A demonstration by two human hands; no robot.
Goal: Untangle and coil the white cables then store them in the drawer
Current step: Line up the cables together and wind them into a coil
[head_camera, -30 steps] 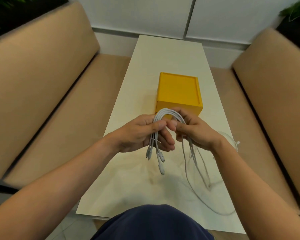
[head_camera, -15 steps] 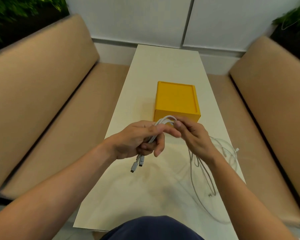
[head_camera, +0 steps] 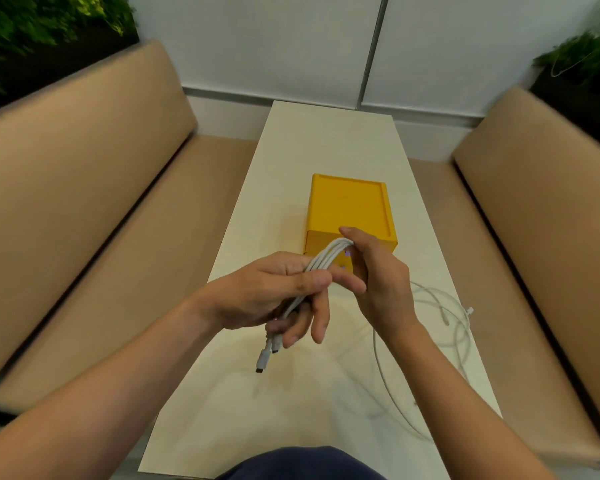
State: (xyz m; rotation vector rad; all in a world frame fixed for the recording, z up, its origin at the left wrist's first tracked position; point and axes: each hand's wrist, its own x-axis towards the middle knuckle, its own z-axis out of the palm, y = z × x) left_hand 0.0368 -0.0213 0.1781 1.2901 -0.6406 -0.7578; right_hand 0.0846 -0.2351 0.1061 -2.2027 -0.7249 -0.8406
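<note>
At centre frame, one folded bundle of white cable point(head_camera: 323, 263) is gripped by the left hand point(head_camera: 274, 296) and pinched at its bend by the right hand point(head_camera: 378, 275). Two connectors point(head_camera: 267, 351) hang below. One loose cable point(head_camera: 444, 320) lies at right on the table point(head_camera: 326, 140). One yellow drawer box point(head_camera: 349, 206) sits above the hands.

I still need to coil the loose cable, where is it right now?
In the head view, the loose white cable lies on the table to the right, beside the right hand.
</note>
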